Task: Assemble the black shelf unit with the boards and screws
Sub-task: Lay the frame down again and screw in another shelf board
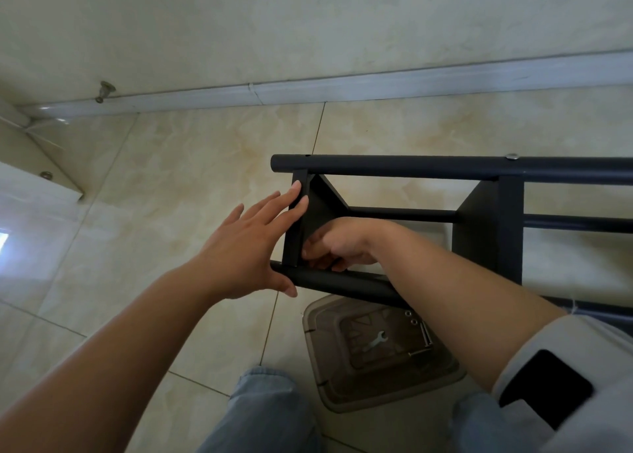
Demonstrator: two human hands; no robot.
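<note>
The black shelf unit [394,164] lies on its side on the tiled floor, its round poles running left to right. An end board [294,223] stands between the far pole and the near pole [342,283]. My left hand [246,247] lies flat with straight fingers against the outer face of that board, the thumb under the near pole. My right hand [339,243] reaches inside the frame behind the board with curled fingers at the near pole; what it holds is hidden. A second board [486,226] stands further right.
A translucent brown tray [329,384] sits on the floor below the frame, holding a small wrench [376,339], long screws [426,332] and nuts. My knees in jeans are at the bottom. The wall and skirting run along the back.
</note>
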